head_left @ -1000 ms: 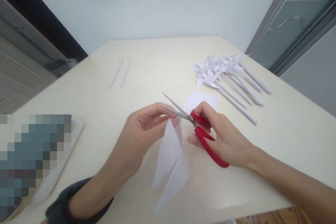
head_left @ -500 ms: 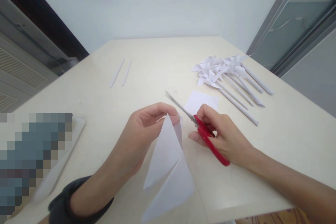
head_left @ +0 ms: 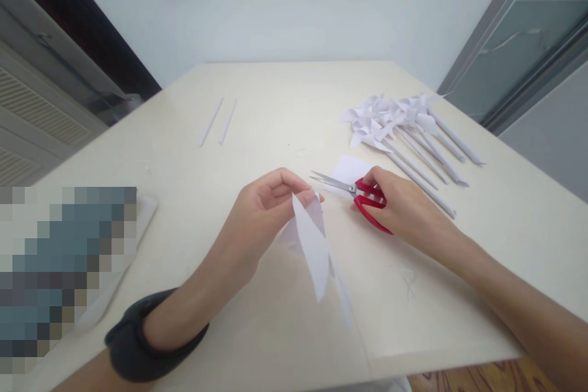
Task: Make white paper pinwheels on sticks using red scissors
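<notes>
Between the thumb and fingers of my left hand (head_left: 271, 202) is a cut sheet of white paper (head_left: 312, 245); its pointed flaps hang down and it is seen partly edge-on. My right hand (head_left: 399, 202) grips a pair of scissors (head_left: 367, 199) with red handles. The metal blades point left, nearly together, with their tips just above the pinched paper and apart from it. Under the scissors, a flat white paper square (head_left: 351, 165) lies on the table, partly covered by the blades and my right hand.
Several white paper pinwheels (head_left: 372, 119) with rolled paper sticks lie at the right back of the table (head_left: 275, 98). Two thin paper sticks (head_left: 211, 122) rest at the left back. At the left edge is a blurred-out flat item (head_left: 68, 257).
My left hand has turned the paper, so its flaps now show narrow. The scissors have swung from slanting to nearly level, and my right hand has moved slightly up and right.
</notes>
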Available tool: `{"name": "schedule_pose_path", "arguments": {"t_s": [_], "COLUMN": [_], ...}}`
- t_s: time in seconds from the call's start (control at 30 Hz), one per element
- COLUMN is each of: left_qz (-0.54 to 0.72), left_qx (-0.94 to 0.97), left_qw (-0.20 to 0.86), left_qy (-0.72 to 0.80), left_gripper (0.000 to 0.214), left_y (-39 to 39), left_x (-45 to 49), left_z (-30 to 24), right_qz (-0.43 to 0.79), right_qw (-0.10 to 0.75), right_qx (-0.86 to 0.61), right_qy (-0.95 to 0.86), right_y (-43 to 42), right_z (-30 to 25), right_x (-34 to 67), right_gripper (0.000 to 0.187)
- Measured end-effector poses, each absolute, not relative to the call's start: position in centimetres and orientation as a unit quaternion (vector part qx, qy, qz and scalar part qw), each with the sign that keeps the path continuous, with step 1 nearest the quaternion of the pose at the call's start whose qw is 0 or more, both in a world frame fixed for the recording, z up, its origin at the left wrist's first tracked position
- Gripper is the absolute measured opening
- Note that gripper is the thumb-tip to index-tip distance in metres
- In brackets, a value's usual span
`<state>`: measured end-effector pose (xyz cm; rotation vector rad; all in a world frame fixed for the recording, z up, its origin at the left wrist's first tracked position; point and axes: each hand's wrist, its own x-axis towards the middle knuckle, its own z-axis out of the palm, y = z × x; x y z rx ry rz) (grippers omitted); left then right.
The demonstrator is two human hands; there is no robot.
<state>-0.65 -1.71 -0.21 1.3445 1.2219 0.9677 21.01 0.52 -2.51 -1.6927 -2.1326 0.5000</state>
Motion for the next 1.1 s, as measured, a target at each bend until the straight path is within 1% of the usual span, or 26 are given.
{"name": "schedule_pose_path", "arguments": {"t_s": [0.13,0.23,0.3,0.37,0.43,0.5,0.57,0.6,0.73,0.87,0.93,1.1], "left_qz": [0.396,0.384,0.384,0.391,0.398,0.401,0.407,0.411,0.419,0.429,0.428,0.414], "left_qx": [0.565,0.561,0.556,0.55,0.547,0.545,0.543,0.542,0.537,0.519,0.522,0.537], "left_qw": [0.478,0.48,0.482,0.48,0.474,0.47,0.462,0.458,0.449,0.472,0.475,0.491], "left_qy": [0.543,0.554,0.558,0.561,0.563,0.568,0.571,0.572,0.578,0.569,0.565,0.547], "left_gripper": [0.009,0.009,0.009,0.009,0.01,0.012,0.013,0.014,0.018,0.019,0.019,0.021], "left_y": [-1.4,-1.3,-1.2,-1.1,-1.0,-0.9,-0.8,-0.7,-0.6,-0.6,-0.7,-0.7], "left_x": [-1.1,-1.3,-1.3,-1.3,-1.3,-1.4,-1.5,-1.6,-1.6,-1.4,-1.3,-1.3], "left_z": [-0.7,-0.9,-1.0,-1.1,-1.1,-1.2,-1.3,-1.3,-1.4,-1.3,-1.3,-1.2], "right_qz": [0.219,0.244,0.237,0.244,0.317,0.414,0.472,0.48,0.424,0.369,0.35,0.314], "right_qw": [0.159,0.149,0.16,0.195,0.217,0.201,0.178,0.173,0.185,0.216,0.233,0.259], "right_qx": [-0.567,-0.548,-0.544,-0.541,-0.513,-0.463,-0.427,-0.421,-0.439,-0.453,-0.466,-0.503], "right_qy": [-0.778,-0.786,-0.789,-0.781,-0.767,-0.757,-0.75,-0.75,-0.77,-0.782,-0.778,-0.762], "right_y": [0.7,0.8,0.8,0.6,0.2,-0.2,-0.7,-0.9,-1.5,-1.4,-1.1,-0.4], "right_z": [-3.0,-3.0,-2.5,-1.6,-0.6,0.3,0.9,1.0,0.4,-0.2,-0.2,0.1], "right_x": [21.7,22.2,22.2,21.9,21.5,21.2,21.0,20.9,20.5,20.2,20.3,20.6], "right_gripper": [0.016,0.021,0.021,0.017,0.022,0.03,0.031,0.029,0.029,0.012,0.009,0.011]}}
